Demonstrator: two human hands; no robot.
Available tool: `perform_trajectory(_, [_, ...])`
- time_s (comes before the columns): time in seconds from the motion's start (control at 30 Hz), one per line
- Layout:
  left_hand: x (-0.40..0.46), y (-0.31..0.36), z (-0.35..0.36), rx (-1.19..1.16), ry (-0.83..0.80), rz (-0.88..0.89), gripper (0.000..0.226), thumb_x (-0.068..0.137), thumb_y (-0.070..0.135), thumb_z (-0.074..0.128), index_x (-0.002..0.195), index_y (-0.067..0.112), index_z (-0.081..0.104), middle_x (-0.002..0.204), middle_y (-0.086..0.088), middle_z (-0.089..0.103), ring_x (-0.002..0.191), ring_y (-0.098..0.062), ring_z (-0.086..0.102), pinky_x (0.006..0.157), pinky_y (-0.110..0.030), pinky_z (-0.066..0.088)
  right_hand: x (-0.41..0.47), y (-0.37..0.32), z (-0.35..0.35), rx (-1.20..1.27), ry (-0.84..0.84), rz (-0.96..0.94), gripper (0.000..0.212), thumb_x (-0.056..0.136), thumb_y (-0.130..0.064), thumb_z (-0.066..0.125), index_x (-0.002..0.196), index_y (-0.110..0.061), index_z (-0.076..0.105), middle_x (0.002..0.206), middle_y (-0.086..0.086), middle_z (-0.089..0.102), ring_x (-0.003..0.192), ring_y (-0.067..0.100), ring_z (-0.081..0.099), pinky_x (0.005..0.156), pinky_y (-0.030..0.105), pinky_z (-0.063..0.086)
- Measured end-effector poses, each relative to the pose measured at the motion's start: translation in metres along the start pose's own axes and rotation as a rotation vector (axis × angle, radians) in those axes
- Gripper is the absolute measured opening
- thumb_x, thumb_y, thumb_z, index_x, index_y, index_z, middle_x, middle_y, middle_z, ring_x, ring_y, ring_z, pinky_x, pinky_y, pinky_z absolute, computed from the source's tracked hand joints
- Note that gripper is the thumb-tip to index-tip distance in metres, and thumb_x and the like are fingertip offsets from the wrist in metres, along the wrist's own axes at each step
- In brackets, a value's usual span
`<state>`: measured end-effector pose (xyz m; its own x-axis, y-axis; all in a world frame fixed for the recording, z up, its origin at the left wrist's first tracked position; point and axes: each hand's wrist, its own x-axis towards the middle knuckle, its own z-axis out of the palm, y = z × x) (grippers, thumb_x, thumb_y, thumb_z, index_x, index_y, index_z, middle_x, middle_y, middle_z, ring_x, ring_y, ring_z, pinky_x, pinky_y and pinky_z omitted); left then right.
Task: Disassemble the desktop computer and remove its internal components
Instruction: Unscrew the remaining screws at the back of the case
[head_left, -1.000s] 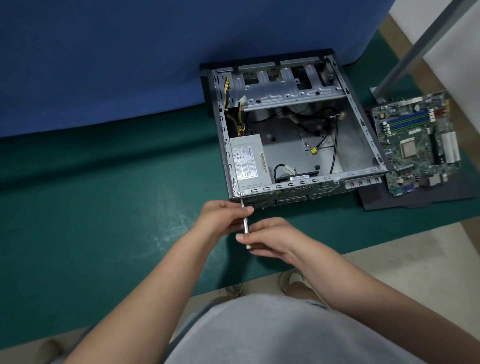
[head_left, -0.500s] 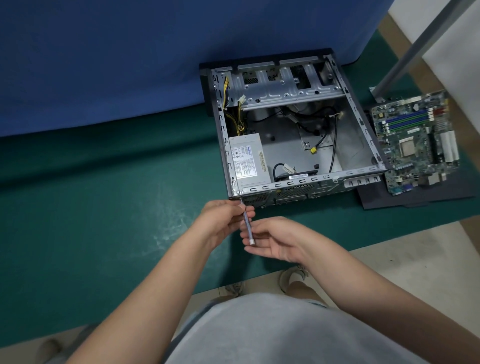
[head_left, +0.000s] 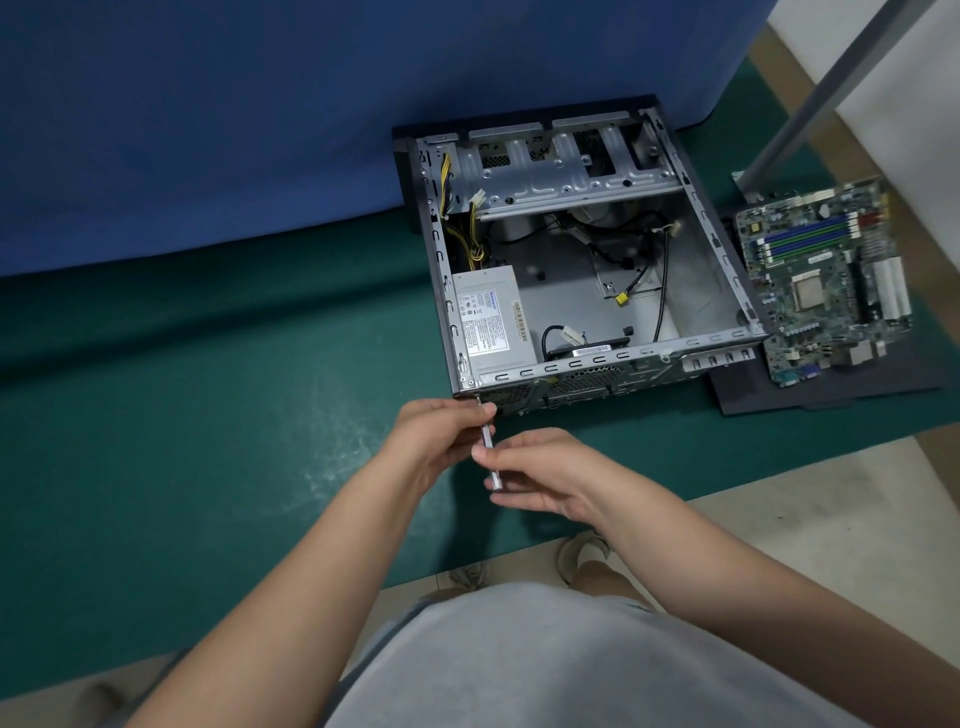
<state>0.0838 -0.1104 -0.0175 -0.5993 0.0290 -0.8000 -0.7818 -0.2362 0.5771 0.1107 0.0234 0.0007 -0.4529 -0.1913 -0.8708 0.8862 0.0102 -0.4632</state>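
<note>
- Nearest, the right hand (head_left: 550, 475) pinches the butt end of the screwdriver (head_left: 489, 451) between thumb and fingers, at the near end of the shaft.
- Just beyond, the left hand (head_left: 441, 434) curls round the upper shaft, fingertips close to the tip. It is the nearer hand to the case (head_left: 717, 244).
- The screwdriver's long axis runs from the right hand up and slightly left, away from the body. Its tip meets the near wall of the case at the near-left corner; whether it sits in a screw head is too small to tell.
- The case lies straight ahead of both hands on the green mat (head_left: 208, 415), open side up, near wall touching distance from the left knuckles.
- The power supply (head_left: 493, 317) sits inside that same near-left corner, directly behind the tip. Judgement: the screw in hand likely holds this unit.
- Judgement: the next turn calls for thrust kept along the shaft, toward the wall.
- Farther right, the motherboard (head_left: 826, 275) lies outside the case, already removed.
</note>
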Motion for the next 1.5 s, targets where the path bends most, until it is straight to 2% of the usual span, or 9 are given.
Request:
perform_trajectory(0.1, [0.001, 0.001, 0.001, -0.024, -0.019, -0.018, 0.011, 0.085, -0.002, 0.064, 0.095, 0.000, 0.060, 0.071, -0.009, 0.071, 0.060, -0.014, 0.069, 0.053, -0.023, 0.056, -0.005, -0.002, -0.001, 0.033, -0.107, 0.095, 0.024, 0.092, -0.027, 0.060, 0.095, -0.004, 0.062, 0.083, 0.011, 0.071, 0.076, 0.021, 0.070, 0.067, 0.031, 0.060])
perform_trajectory(0.2, [-0.002, 0.001, 0.003, -0.097, -0.042, -0.034, 0.010, 0.090, -0.006, 0.053, 0.099, -0.002, 0.056, 0.077, -0.013, 0.072, 0.063, -0.016, 0.071, 0.053, -0.024, 0.056, -0.009, -0.002, -0.006, 0.032, -0.152, 0.095, 0.017, 0.097, -0.010, 0.049, 0.097, -0.002, 0.063, 0.086, 0.013, 0.072, 0.077, 0.021, 0.070, 0.067, 0.029, 0.059])
perform_trajectory(0.33, [-0.005, 0.002, 0.006, -0.210, -0.109, -0.089, 0.016, 0.094, -0.007, 0.042, 0.104, -0.001, 0.053, 0.088, -0.013, 0.069, 0.066, -0.017, 0.070, 0.057, -0.026, 0.058, -0.011, 0.000, -0.010, 0.027, -0.079, 0.044, 0.008, 0.090, -0.003, 0.059, 0.095, -0.004, 0.066, 0.079, 0.010, 0.072, 0.068, 0.016, 0.070, 0.060, 0.025, 0.058])
perform_trajectory(0.5, [-0.003, 0.001, 0.007, -0.227, -0.097, -0.079, 0.009, 0.094, 0.005, 0.049, 0.094, 0.002, 0.058, 0.085, -0.011, 0.072, 0.067, -0.015, 0.071, 0.058, -0.026, 0.058, -0.007, 0.006, -0.011, -0.013, 0.027, -0.001, 0.011, 0.078, -0.011, 0.076, 0.087, -0.011, 0.070, 0.062, -0.001, 0.066, 0.055, 0.005, 0.061, 0.053, 0.018, 0.052])
perform_trajectory(0.77, [0.004, -0.008, 0.002, -0.111, -0.021, -0.009, 0.008, 0.092, 0.011, 0.055, 0.089, 0.005, 0.060, 0.078, -0.010, 0.073, 0.066, -0.018, 0.071, 0.057, -0.027, 0.058, -0.005, 0.008, -0.015, -0.115, 0.058, -0.016, 0.013, 0.077, -0.014, 0.078, 0.081, -0.016, 0.066, 0.060, -0.006, 0.062, 0.052, 0.003, 0.057, 0.052, 0.016, 0.050])
perform_trajectory(0.97, [0.028, -0.034, -0.020, 0.358, 0.177, 0.126, 0.012, 0.090, 0.014, 0.058, 0.080, 0.007, 0.060, 0.070, -0.011, 0.069, 0.057, -0.018, 0.065, 0.057, -0.027, 0.054, -0.001, 0.023, -0.029, -0.415, 0.172, -0.067, 0.006, 0.089, -0.011, 0.065, 0.092, -0.010, 0.060, 0.079, 0.004, 0.060, 0.063, 0.009, 0.056, 0.061, 0.023, 0.054])
perform_trajectory(1.17, [0.067, -0.058, -0.029, 1.177, 0.222, 0.308, 0.018, 0.087, 0.025, 0.059, 0.078, 0.010, 0.061, 0.083, -0.012, 0.068, 0.081, -0.031, 0.063, 0.063, -0.028, 0.043, -0.003, 0.037, -0.042, -0.421, 0.183, -0.076, 0.015, 0.094, -0.010, 0.056, 0.106, -0.002, 0.059, 0.078, 0.002, 0.061, 0.064, 0.008, 0.058, 0.058, 0.021, 0.052])
perform_trajectory(1.37, [0.086, -0.064, -0.031, 1.357, 0.255, 0.324, 0.022, 0.091, 0.030, 0.054, 0.075, 0.015, 0.052, 0.087, -0.013, 0.066, 0.082, -0.032, 0.062, 0.061, -0.027, 0.039, -0.004, 0.042, -0.050, -0.412, 0.177, -0.102, 0.011, 0.094, -0.010, 0.056, 0.102, -0.004, 0.059, 0.074, 0.000, 0.060, 0.063, 0.006, 0.058, 0.055, 0.020, 0.052])
perform_trajectory(1.5, [0.078, -0.063, -0.028, 1.327, 0.246, 0.298, 0.026, 0.089, 0.031, 0.060, 0.070, 0.015, 0.051, 0.074, -0.008, 0.060, 0.071, -0.027, 0.056, 0.059, -0.026, 0.036, -0.006, 0.037, -0.054, -0.363, 0.162, -0.121, 0.012, 0.095, -0.007, 0.052, 0.103, -0.003, 0.060, 0.077, 0.001, 0.060, 0.066, 0.008, 0.058, 0.054, 0.019, 0.052])
